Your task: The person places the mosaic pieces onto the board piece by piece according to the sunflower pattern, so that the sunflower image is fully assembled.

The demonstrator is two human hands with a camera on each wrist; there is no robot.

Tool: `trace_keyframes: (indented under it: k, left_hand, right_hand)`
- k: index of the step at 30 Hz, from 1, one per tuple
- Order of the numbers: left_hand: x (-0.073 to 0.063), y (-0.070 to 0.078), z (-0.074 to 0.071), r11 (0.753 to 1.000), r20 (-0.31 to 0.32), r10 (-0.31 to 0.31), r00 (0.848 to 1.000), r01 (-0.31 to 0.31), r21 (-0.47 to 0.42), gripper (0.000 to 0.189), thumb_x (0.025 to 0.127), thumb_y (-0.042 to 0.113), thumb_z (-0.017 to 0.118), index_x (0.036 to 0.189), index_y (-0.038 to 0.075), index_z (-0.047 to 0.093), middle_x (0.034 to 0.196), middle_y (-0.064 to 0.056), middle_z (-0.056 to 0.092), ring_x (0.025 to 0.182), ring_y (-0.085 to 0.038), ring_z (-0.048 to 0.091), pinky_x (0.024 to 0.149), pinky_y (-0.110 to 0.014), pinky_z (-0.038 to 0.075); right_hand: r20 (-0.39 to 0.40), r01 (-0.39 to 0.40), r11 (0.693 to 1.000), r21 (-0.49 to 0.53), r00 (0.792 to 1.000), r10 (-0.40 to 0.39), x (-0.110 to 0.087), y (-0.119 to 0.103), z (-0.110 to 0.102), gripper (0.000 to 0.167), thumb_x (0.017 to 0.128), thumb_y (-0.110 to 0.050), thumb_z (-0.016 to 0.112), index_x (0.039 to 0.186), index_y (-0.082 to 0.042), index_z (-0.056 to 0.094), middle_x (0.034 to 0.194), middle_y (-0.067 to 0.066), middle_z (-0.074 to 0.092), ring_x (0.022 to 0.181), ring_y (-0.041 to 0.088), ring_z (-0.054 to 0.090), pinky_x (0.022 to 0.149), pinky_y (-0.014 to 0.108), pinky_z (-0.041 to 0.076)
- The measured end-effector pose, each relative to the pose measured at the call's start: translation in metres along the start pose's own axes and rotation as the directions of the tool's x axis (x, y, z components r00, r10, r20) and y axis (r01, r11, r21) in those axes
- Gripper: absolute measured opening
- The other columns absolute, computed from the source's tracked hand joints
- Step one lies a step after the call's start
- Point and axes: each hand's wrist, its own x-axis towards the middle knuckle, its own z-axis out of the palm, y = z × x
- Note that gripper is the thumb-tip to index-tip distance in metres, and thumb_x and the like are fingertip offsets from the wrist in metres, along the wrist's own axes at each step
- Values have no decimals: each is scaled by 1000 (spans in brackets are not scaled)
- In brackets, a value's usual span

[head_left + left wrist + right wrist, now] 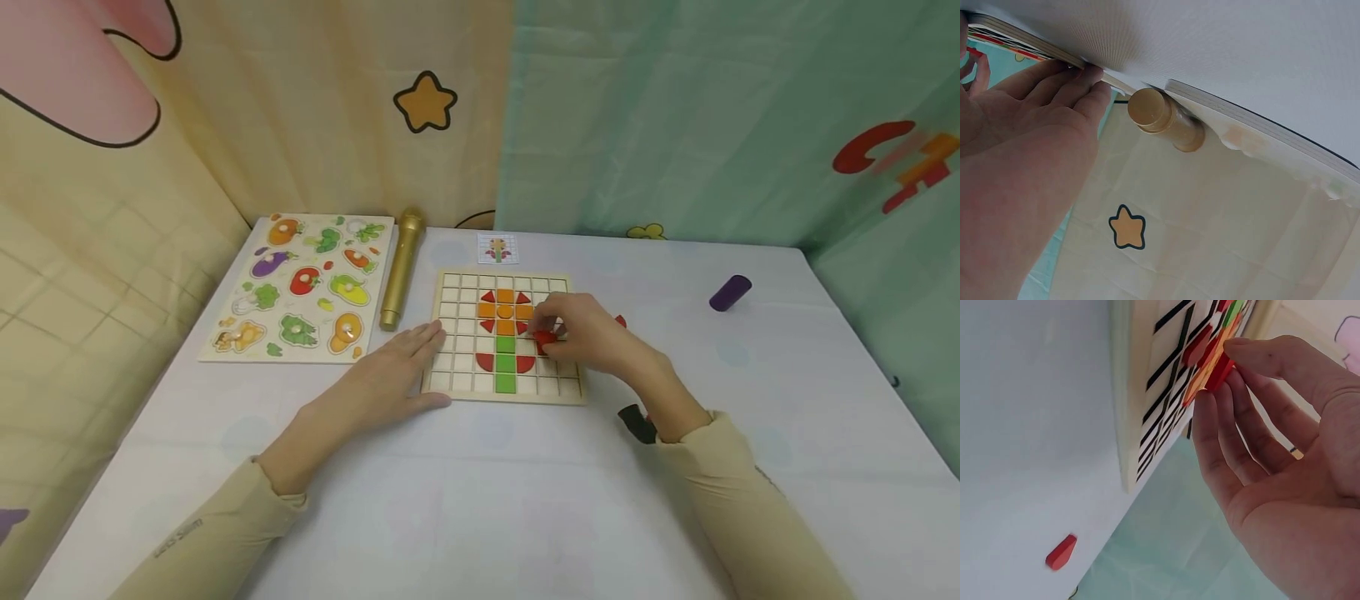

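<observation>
A wooden grid board [510, 401] lies flat on the table, bearing an upright figure of orange, red and green blocks. Its orange-and-red head has an orange round block [505, 312] in the middle, over a stem of green blocks [506, 364] with a red block on either side. My left hand [386, 375] rests at the board's left edge, fingers straight and thumb near the lower corner. Over the board's right side, my right hand [588, 335] pinches a red block [1219, 373] between thumb and fingers. Another red block [1061, 552] lies right of the board.
Behind the board lies a small pattern card [497, 248]. To the left are a gold microphone-shaped stick [402, 271] and a vegetable peg puzzle [333, 325]. A dark purple cylinder [730, 293] lies at the right, and a black object [636, 422] is partly under the right forearm.
</observation>
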Motion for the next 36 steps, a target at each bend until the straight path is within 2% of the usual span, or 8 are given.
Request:
trace_keyframes:
  k: [5, 10, 17, 22, 26, 32, 36]
  left_hand:
    - [2, 0, 0, 1000, -2, 10, 1000, -10, 2, 95, 98, 59, 67, 164, 1, 31, 174, -14, 24, 162, -33, 24, 132, -51, 24]
    - [3, 0, 0, 1000, -4, 14, 1000, -14, 5, 95, 98, 59, 67, 164, 0, 32, 174, -15, 24, 162, -33, 25, 132, -50, 25]
    - [2, -1, 0, 1000, 1, 3, 1000, -3, 7, 95, 98, 59, 68, 164, 1, 32, 174, -14, 24, 162, -33, 25, 132, -50, 25]
    - [1, -1, 0, 1000, 0, 4, 1000, -4, 12, 95, 98, 59, 67, 164, 1, 32, 174, -15, 25, 162, -33, 25, 132, -50, 25]
    - [1, 0, 0, 1000, 4, 0, 1000, 0, 10, 95, 98, 59, 67, 164, 1, 31, 174, -14, 24, 162, -33, 25, 132, -50, 25]
    - [1, 1, -2, 1000, 8, -1, 1000, 1, 5, 95, 98, 59, 67, 164, 1, 31, 175, -14, 24, 162, -33, 24, 132, -50, 24]
    - [1, 1, -2, 1000, 14, -8, 1000, 8, 3, 95, 98, 59, 67, 165, 2, 31, 175, -14, 23, 162, -33, 24, 132, -50, 24]
  right_hand:
    - [27, 37, 999, 1, 999, -37, 5, -7, 7, 21, 88, -2, 81, 106, -12, 77, 104, 2, 72, 98, 22, 61, 85, 34, 59]
    - [29, 49, 999, 17, 998, -50, 4, -8, 12, 22, 90, 2, 77, 106, -14, 77, 107, 1, 73, 101, 23, 61, 88, 35, 58]
    - [-4, 83, 994, 68, 997, -82, 1, -4, 17, 23, 92, 5, 73, 104, -13, 77, 114, 0, 74, 111, 24, 64, 100, 43, 60]
    - [-19, 106, 990, 98, 994, -105, 1, 0, 19, 26, 92, 7, 70, 104, -14, 77, 114, -1, 74, 110, 23, 66, 101, 43, 60]
    - [-62, 124, 988, 94, 991, -119, 0, 3, 19, 25, 91, 7, 72, 104, -13, 78, 110, -2, 75, 107, 21, 69, 100, 43, 61]
    - [-98, 85, 996, 34, 992, -82, 0, 3, 19, 14, 91, 0, 79, 102, -8, 78, 102, 4, 74, 94, 22, 67, 88, 42, 62]
    - [-80, 61, 997, 37, 995, -58, 0, 3, 19, 11, 93, -3, 79, 103, -9, 78, 104, 4, 75, 95, 21, 68, 91, 42, 63]
